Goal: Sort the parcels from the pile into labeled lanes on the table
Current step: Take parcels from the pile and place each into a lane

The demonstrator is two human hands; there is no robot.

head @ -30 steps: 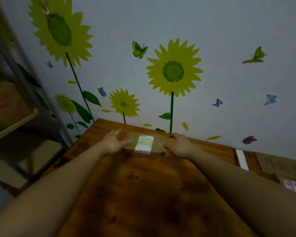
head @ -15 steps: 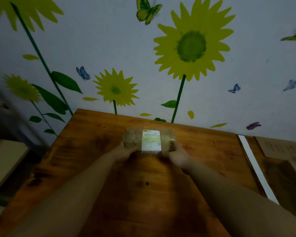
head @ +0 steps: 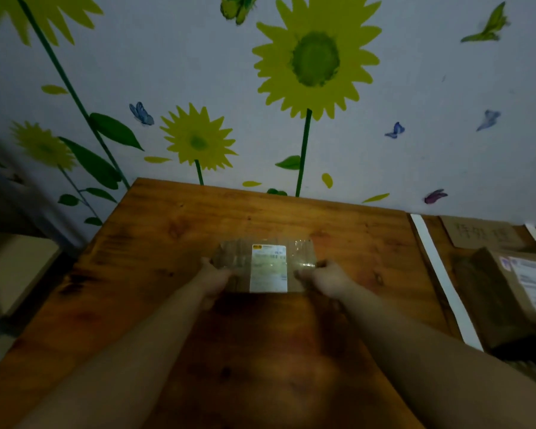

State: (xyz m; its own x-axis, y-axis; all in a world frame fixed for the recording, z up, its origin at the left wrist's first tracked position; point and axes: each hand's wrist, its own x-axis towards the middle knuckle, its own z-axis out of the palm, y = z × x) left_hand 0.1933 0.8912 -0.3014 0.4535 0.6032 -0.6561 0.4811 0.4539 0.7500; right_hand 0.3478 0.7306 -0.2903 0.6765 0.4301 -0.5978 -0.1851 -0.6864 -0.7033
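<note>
A small taped cardboard parcel (head: 239, 261) with a white shipping label on top sits at the middle of the wooden table (head: 167, 224). My left hand (head: 214, 278) grips its left end and my right hand (head: 327, 278) grips its right end. The fingers of both hands curl round the parcel's near corners. I cannot tell whether the parcel rests on the table or is lifted slightly.
A white tape strip (head: 443, 280) marks a lane border on the right. Beyond it lie a cardboard lane sign (head: 483, 235) with handwriting and a larger labelled box (head: 514, 292). The wall with sunflower stickers bounds the far edge. Shelving stands at the left.
The parcel has come toward me from near the table's far edge to its middle, still held in both hands. My view has tilted down and to the right.
</note>
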